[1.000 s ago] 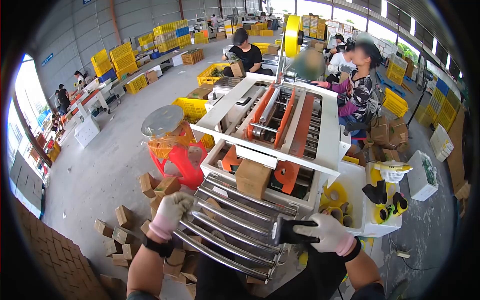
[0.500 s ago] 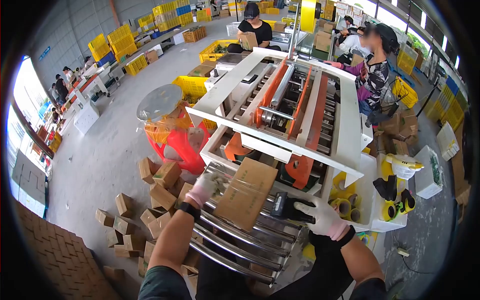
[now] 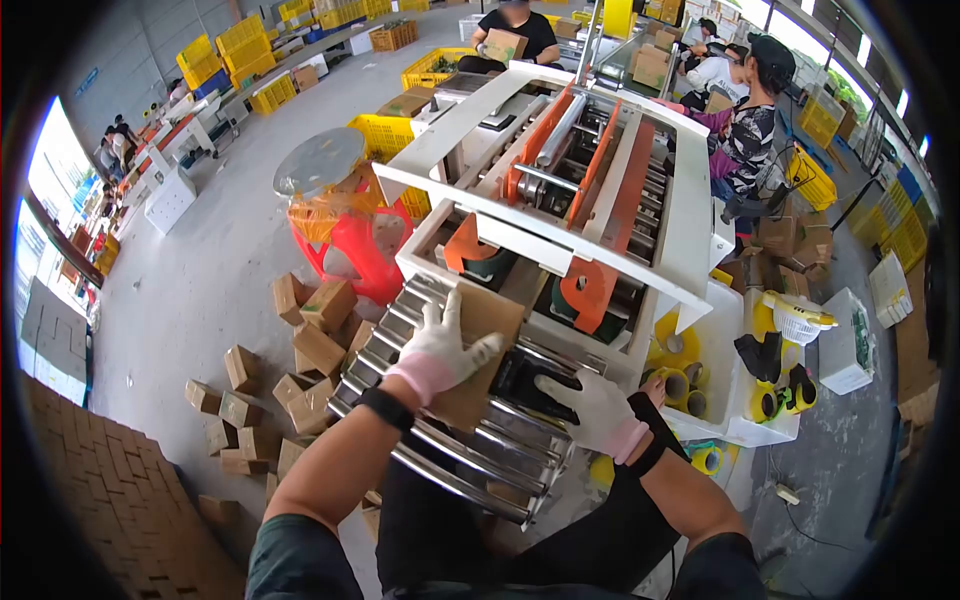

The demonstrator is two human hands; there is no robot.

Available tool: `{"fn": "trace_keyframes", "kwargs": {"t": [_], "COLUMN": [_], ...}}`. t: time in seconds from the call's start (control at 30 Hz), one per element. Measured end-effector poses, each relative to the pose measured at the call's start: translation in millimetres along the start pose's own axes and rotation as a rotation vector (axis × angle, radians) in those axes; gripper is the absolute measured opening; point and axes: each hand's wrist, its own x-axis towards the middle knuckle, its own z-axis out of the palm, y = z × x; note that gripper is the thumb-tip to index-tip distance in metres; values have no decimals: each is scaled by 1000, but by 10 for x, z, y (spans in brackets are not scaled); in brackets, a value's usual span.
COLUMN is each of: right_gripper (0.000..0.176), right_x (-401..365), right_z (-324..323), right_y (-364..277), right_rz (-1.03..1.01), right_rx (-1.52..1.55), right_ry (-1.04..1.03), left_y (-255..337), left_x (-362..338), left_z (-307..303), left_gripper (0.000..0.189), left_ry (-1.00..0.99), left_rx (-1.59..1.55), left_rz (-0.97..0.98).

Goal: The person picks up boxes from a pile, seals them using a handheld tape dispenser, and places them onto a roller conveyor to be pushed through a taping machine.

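Note:
A cardboard box (image 3: 490,318) lies on the metal rollers of a short conveyor (image 3: 362,392) in front of me. My left hand (image 3: 447,352), in a white glove with a pink cuff, rests on top of the box with its fingers spread. My right hand (image 3: 592,408), gloved the same way, grips a black handheld device (image 3: 530,385) against the right side of the box. Part of the box is hidden under my left hand. A white-framed machine with rollers and orange guides (image 3: 690,200) stands just beyond the conveyor.
Small cardboard boxes (image 3: 318,350) are heaped on the floor at left, near a red stool (image 3: 360,250). To the right, a white bin (image 3: 755,425) holds yellow tape rolls. People (image 3: 755,130) work behind the machine. Stacked cardboard (image 3: 110,490) fills the lower left.
My left hand has moved from the box's left side onto its top. The box has turned and shifted left, and the black device has come up against it.

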Motion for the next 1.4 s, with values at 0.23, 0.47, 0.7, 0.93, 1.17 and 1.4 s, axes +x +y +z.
{"fn": "trace_keyframes", "kwargs": {"t": [0.23,0.47,0.7,0.93,1.17,1.4], "right_gripper": [75,74,66,72,74,70], "right_x": [-406,-519,166,244,-598,-733], "right_z": [-134,-200,-240,-97,-689,-421], "right_y": [108,61,-162,-110,-18,46], "right_rz": [49,69,79,-29,81,113], "right_rx": [56,39,-77,92,282,355], "right_ry": [52,17,-206,-202,-153,85], "left_y": [273,260,413,435,-744,491], "left_x": [-148,-151,-67,-131,-979,-1506], "left_z": [-114,-88,-110,-88,-776,-1833], "left_gripper": [110,107,118,123,128,62], "left_ry": [-126,-105,-120,-72,67,122], "left_rx": [199,223,214,267,179,-1138], "left_rz": [-133,-114,-142,-114,-209,580]}}
